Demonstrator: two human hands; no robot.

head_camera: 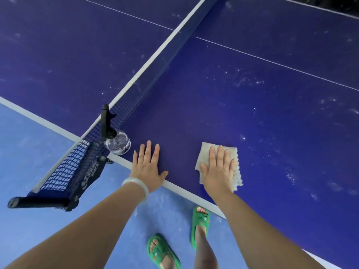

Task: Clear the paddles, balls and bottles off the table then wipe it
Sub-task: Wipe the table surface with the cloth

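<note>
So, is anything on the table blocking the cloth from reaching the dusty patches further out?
Nothing visible does. The right hand presses the cloth on the table; the surface ahead and rightward holds only smudges. The spray bottle stands left of the left hand, by the net.

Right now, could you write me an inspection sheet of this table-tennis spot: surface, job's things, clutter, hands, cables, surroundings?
Surface: dark blue table, white lines, pale dusty specks over much of it.
Job's things: cloth lies flat near the table's near edge; clear spray bottle with a black trigger stands at the edge beside the net. No paddles or balls seen.
Clutter: nothing seen.
Hands: left hand flat on the table, fingers straight; right hand flat on the cloth.
Cables: nothing seen.
Surroundings: net clamped to the table, blue floor, green sandals.
</note>
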